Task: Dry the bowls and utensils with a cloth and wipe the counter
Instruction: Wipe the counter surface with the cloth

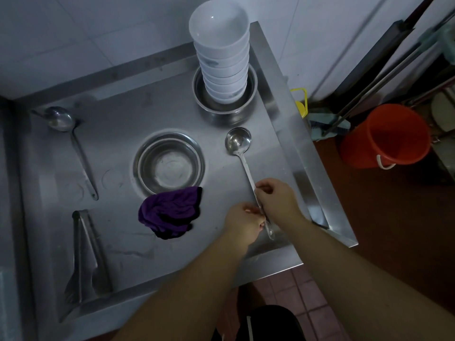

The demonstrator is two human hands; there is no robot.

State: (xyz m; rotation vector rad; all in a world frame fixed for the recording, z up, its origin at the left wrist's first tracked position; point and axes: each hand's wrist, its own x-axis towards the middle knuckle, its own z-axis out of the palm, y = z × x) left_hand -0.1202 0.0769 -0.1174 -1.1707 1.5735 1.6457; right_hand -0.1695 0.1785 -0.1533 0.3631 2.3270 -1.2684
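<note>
A long steel ladle lies on the steel counter, bowl end away from me. My right hand pinches its handle near the middle, and my left hand grips the handle lower down. A crumpled purple cloth rests on the counter left of my hands, touched by neither. Above the cloth sits an empty steel bowl. At the back, a tall stack of white bowls stands in another steel bowl.
A second ladle lies at the left, with steel tongs below it. The counter has a raised rim on its right. Beyond it, an orange bucket and mop handles stand on the floor.
</note>
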